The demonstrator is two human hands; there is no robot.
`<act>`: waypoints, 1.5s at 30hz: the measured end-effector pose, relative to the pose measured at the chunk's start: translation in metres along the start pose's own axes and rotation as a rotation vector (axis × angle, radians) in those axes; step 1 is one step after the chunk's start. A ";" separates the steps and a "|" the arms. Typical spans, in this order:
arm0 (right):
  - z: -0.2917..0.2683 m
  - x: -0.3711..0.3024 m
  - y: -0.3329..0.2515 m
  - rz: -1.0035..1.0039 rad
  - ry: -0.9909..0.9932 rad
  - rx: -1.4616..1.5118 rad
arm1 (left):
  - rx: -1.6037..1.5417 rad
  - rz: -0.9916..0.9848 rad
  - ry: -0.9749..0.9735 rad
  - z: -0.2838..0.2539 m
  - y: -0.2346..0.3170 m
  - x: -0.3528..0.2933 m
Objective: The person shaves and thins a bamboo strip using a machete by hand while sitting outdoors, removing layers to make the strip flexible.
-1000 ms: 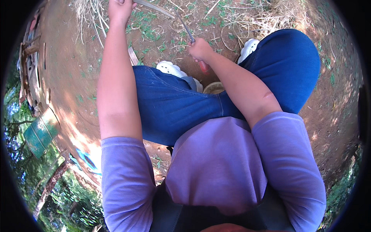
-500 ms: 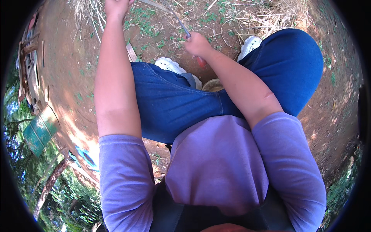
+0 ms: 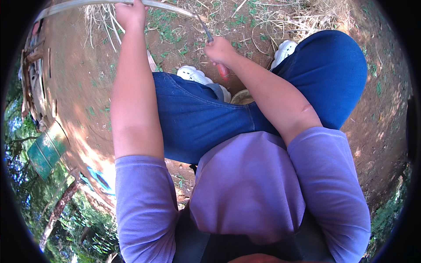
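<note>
A long, pale, curved strip (image 3: 169, 5), like split bamboo or cane, arches across the top of the view. My left hand (image 3: 130, 16) is closed around it near its middle. My right hand (image 3: 220, 50) grips a knife (image 3: 224, 71) by its red handle, which shows below the fist. The narrow dark blade points up and left, and its tip reaches the strip's right end. Whether the edge touches or cuts into the strip is too small to tell.
Dry pale shavings (image 3: 307, 19) lie on the brown soil at the upper right, and more hang by the left hand. My white shoes (image 3: 193, 74) rest on the ground between my bent legs. Stacked wood (image 3: 33, 74) and a green panel (image 3: 46, 151) stand at the far left.
My left hand has come down slightly and right, bringing more of the strip into view. My right hand has shifted a little left, and more of the knife's red handle shows.
</note>
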State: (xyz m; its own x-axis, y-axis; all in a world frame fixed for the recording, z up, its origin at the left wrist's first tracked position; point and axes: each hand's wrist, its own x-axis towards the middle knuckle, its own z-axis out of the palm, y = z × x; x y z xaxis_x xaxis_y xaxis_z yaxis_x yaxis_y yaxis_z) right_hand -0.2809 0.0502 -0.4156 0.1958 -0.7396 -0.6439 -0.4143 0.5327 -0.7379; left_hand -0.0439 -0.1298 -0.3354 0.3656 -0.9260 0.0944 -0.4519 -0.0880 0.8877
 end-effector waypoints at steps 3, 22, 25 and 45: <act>0.006 -0.004 0.002 -0.094 0.070 -0.051 | 0.063 -0.021 0.052 -0.008 -0.017 -0.002; -0.012 -0.002 0.015 0.122 -0.044 -0.048 | 0.081 0.054 0.008 0.001 -0.006 -0.007; -0.008 0.017 0.031 0.169 -0.066 -0.038 | 0.044 0.059 -0.002 0.012 0.008 0.001; -0.008 0.005 0.009 0.147 -0.070 -0.087 | -0.005 0.125 0.013 -0.002 -0.004 0.001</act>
State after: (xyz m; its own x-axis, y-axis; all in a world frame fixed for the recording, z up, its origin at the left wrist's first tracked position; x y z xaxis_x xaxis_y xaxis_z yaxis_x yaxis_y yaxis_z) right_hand -0.2910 0.0481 -0.4234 0.1879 -0.6239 -0.7586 -0.5180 0.5932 -0.6162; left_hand -0.0400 -0.1295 -0.3374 0.3175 -0.9247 0.2100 -0.4901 0.0296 0.8711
